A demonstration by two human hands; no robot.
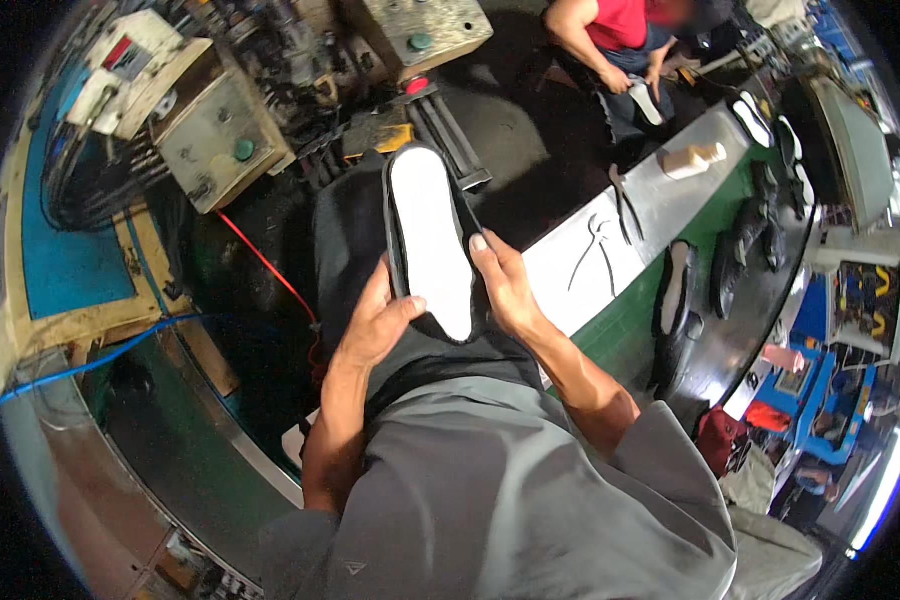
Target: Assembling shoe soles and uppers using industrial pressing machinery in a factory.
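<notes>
Between my two hands is a shoe upper (432,225), black at its edges, with its white underside turned up toward me. My left hand (375,325) closes on the left edge near its lower end, the thumb lying on the white surface. On the other side my right hand (505,285) grips the right edge, thumb on top and fingers hidden beneath. The upper is held above my dark-covered lap. To the right, pincers (598,245) and another plier-like tool (625,208) lie on a metal-topped bench (560,265).
A pale bottle (692,160) lies farther along the bench. Several shoes (735,262) rest on the green-and-dark line at the right. A co-worker in red (620,22) holds another white-bottomed shoe (646,103). Machinery with control boxes (225,145) stands ahead left; a red hose (270,268) hangs nearby.
</notes>
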